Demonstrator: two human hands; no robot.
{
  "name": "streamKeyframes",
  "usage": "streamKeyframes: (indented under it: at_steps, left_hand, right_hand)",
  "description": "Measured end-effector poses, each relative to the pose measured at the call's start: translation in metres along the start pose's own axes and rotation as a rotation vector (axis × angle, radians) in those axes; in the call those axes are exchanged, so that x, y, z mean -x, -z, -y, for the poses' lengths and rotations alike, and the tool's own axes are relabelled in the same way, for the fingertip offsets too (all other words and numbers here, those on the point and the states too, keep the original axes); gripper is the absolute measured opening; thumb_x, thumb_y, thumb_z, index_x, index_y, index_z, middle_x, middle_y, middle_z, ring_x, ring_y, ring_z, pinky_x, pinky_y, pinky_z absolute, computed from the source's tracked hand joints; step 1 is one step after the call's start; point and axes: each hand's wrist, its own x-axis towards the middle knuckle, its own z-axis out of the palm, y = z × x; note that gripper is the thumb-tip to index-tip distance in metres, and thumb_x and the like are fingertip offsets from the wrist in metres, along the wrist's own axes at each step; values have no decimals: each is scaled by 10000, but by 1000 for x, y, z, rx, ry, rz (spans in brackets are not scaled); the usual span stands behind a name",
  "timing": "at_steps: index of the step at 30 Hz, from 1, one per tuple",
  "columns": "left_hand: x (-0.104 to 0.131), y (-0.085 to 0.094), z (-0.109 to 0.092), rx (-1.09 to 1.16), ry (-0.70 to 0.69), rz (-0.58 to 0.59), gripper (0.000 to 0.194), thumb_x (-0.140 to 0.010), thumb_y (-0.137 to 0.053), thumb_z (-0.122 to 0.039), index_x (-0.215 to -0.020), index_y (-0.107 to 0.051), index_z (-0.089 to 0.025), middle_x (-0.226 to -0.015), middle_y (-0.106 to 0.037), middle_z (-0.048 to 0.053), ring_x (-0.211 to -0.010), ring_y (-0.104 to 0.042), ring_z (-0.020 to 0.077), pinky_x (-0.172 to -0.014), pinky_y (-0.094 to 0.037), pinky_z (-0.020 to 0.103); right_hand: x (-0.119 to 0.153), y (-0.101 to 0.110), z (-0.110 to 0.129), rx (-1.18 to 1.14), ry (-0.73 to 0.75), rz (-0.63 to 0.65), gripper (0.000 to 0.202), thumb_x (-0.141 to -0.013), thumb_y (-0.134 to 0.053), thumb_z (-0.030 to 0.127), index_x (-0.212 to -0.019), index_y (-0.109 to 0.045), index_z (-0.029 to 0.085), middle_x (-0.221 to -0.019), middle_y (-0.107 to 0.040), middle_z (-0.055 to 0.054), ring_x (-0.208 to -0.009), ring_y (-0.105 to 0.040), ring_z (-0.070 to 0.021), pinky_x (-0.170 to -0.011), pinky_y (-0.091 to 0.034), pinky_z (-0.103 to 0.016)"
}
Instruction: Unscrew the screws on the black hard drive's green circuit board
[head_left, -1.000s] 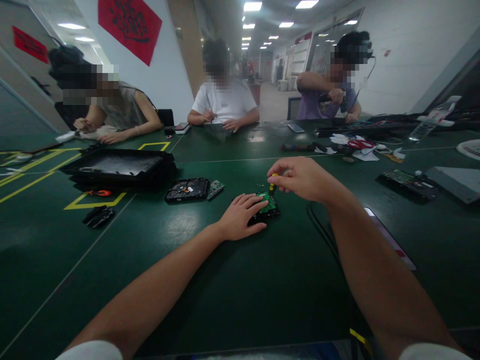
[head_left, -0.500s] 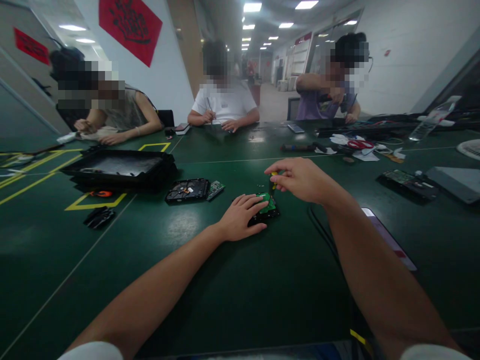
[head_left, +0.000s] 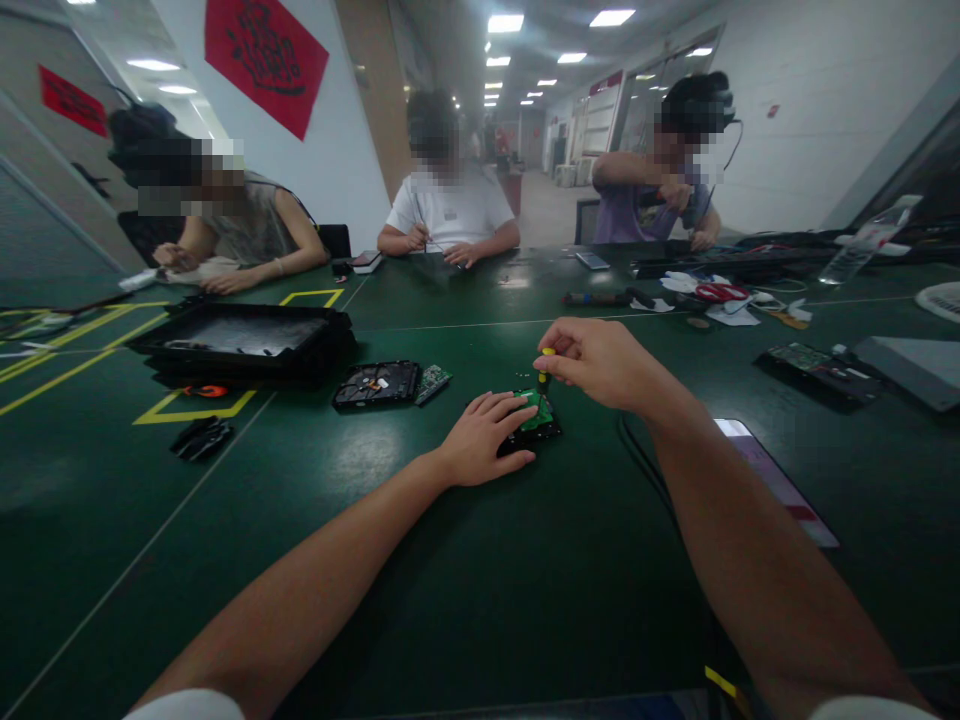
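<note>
A hard drive with a green circuit board (head_left: pixel 541 418) lies in front of me, partly covered by my left hand (head_left: pixel 484 438). The fingers of that hand stretch flat over the board, and its thumb points right along the near side. My right hand (head_left: pixel 592 362) pinches a small yellow-and-black screwdriver (head_left: pixel 544 380) from above. It stands nearly upright, its shaft reaching down to the right part of the board; the exact tip contact is too small to make out. A few tiny bright bits, perhaps screws (head_left: pixel 523 375), lie just behind the drive.
Left of the drive lie another hard drive (head_left: pixel 376 384) and a loose circuit board (head_left: pixel 433 383). Further left are a black tray (head_left: pixel 247 330) and black gloves (head_left: pixel 201 438). A phone (head_left: pixel 780 485) lies beside my right forearm, near a black cable (head_left: pixel 643 460). Several people sit across the table.
My right fingers have shifted on the screwdriver, so more of its yellow top shows. My left hand keeps its place on the drive. The whole view has shifted slightly.
</note>
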Motion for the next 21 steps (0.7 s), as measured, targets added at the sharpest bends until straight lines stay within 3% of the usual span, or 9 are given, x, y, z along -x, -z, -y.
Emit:
streamKeyframes:
  at_steps: [8, 12, 15, 21]
  left_hand:
    - [1, -2, 1, 12, -1, -12, 754, -978, -584, -647, -1628, -397, -313, -1649, -464, 74, -1540, -390, 339, -1294, -258, 589]
    - [2, -2, 1, 14, 13, -51, 742, -981, -582, -632, -1610, -425, -272, -1644, -462, 97, -1536, -396, 336, -1293, -281, 567]
    - [2, -3, 0, 17, 43, -78, 738, -978, -582, -634, -1579, -463, -224, -1619, -484, 130, -1537, -394, 345, -1295, -289, 559]
    - [3, -6, 1, -6, 135, -80, 707, -991, -544, -654, -1556, -495, -231, -1612, -498, 120, -1538, -386, 366, -1294, -269, 605]
  right_hand:
    - [0, 6, 1, -5, 20, 102, 235, -916, -657, 182, -1116, -780, 188, -867, -795, -39, -752, -734, -176, -755, -510, -278]
    - [-1, 6, 7, 9, 36, 108, 189, -951, -666, 290, -1041, -811, 208, -983, -805, -54, -790, -714, -177, -746, -499, -278]
    - [-1, 3, 6, -25, 5, 81, 224, -992, -624, 343, -1008, -799, 204, -895, -793, -48, -748, -703, -174, -710, -493, -272]
    - [-3, -2, -3, -124, -111, 89, 244, -1029, -541, 291, -1126, -740, 187, -738, -742, -28, -628, -678, -155, -660, -489, -261]
